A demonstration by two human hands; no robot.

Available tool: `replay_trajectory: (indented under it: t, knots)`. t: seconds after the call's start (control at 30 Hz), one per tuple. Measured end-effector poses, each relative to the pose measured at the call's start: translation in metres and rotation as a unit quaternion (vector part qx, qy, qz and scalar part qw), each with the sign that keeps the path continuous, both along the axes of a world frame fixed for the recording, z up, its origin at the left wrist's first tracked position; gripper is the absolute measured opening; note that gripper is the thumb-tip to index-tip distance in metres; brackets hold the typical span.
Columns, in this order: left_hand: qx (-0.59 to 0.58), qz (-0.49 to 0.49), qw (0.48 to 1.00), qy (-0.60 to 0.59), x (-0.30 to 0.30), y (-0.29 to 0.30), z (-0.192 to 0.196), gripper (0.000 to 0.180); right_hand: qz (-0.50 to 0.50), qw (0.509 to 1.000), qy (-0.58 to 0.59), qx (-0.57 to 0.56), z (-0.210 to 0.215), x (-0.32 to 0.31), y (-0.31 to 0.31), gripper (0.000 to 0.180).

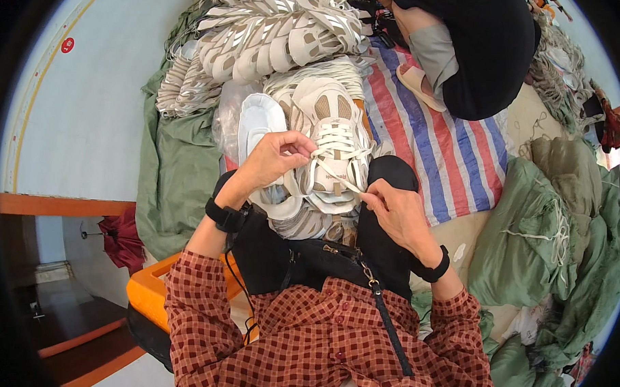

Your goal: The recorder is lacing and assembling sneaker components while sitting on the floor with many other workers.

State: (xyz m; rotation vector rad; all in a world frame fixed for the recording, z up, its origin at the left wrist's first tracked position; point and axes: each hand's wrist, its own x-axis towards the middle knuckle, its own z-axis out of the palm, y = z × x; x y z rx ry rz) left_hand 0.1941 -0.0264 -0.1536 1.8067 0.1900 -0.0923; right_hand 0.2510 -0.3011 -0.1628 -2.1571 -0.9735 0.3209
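A beige shoe upper with brown mesh panels lies before my knees, its toe pointing away from me. White shoelace criss-crosses its front. My left hand is closed in a pinch on the lace at the left side of the upper. Lower down on the right, my right hand pinches a lace end that stretches from the upper. A second shoe upper, showing its white lining, lies to the left, partly behind my left hand. More uppers show beneath, between my legs.
A large pile of similar uppers rises beyond, beside a bundle of white laces. Another person in black crouches at the far right on a striped sheet. Green sacks lie right; an orange stool stands left.
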Motion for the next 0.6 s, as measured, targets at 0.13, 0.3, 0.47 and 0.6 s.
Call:
replay_trajectory:
  t: [0.13, 0.3, 0.47, 0.6]
  knots:
    - [0.011, -0.013, 1.0, 0.005, 0.001, -0.003, -0.005, 0.015, 0.004, 0.999, 0.044, 0.032, -0.004, 0.0, -0.003, 0.019]
    - [0.433, 0.16, 0.851, -0.25, 0.008, -0.047, 0.005, 0.015, -0.009, 0.974, 0.226, 0.029, 0.017, -0.001, -0.004, 0.014]
    - [0.506, 0.167, 0.819, -0.211, 0.006, -0.054, -0.002, 0.02, 0.022, 0.987, 0.157, 0.036, 0.009, -0.006, -0.009, 0.013]
    - [0.255, 0.181, 0.934, -0.172, -0.011, -0.052, 0.005, 0.013, -0.028, 0.952, 0.299, -0.064, 0.006, 0.022, -0.059, 0.015]
